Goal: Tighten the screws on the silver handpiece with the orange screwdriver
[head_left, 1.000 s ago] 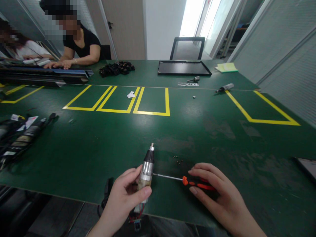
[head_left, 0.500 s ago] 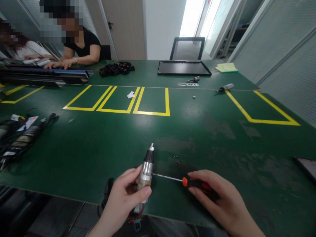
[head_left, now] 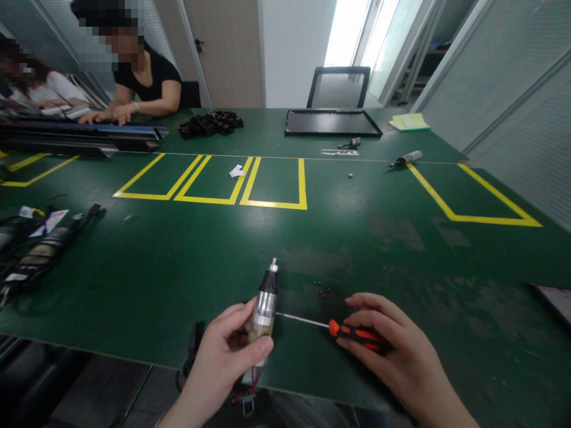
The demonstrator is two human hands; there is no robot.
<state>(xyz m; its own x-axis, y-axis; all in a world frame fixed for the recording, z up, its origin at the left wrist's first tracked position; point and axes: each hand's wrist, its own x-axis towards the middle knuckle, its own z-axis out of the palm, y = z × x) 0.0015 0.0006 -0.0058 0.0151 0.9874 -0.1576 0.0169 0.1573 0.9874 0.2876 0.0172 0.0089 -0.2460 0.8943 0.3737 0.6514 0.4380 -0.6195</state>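
My left hand (head_left: 223, 351) is wrapped round a silver and black electric screwdriver body (head_left: 266, 303), its tip pointing away from me. Red wires (head_left: 255, 378) and a small part hang from its lower end. In my right hand (head_left: 392, 351) is a red and black screwdriver (head_left: 361, 336), held by the handle. The shaft points left, and its tip meets the right side of the metal body. Several small screws (head_left: 324, 293) lie on the green table just beyond the shaft.
Cable-wrapped tools (head_left: 42, 252) lie at the left. Farther back are a black pile (head_left: 211, 124), a framed panel (head_left: 332, 123), another tool (head_left: 407, 159) and long strips (head_left: 80, 139) beside two people. A dark panel (head_left: 553, 306) sits at the right edge.
The fingers of my right hand have shifted and lifted on the screwdriver handle, showing more of its red part. My left hand and the tool body have hardly moved.
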